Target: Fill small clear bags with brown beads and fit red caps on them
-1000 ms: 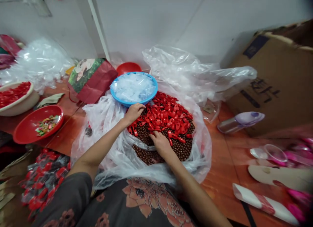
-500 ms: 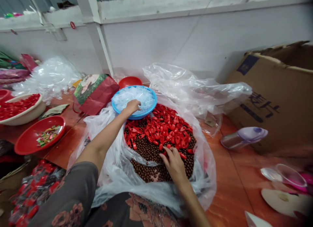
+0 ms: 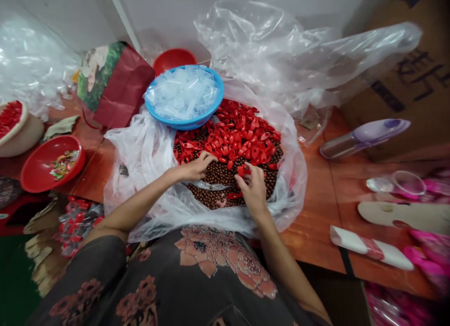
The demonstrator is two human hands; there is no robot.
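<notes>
L→R | red basin [image 3: 31, 181] of mixed sweets on wooden surface [image 3: 87, 176] | left hand [image 3: 195, 167]: grip apart, fingers resting on heap | clear plastic bag [image 3: 137, 171] holds brown beads [image 3: 214, 195] under red plastic pieces [image 3: 232, 134], blue bowl [image 3: 183, 122] at far edge | right hand [image 3: 253, 190]: grip together, pinching one red piece [image 3: 241, 171]

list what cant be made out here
Head view only:
Whether the right hand holds one of the red pieces: its fingers cover the spot.
The beads under the left hand: the hand covers them.
The pink items at right: blurred, cut off by the edge.
</notes>
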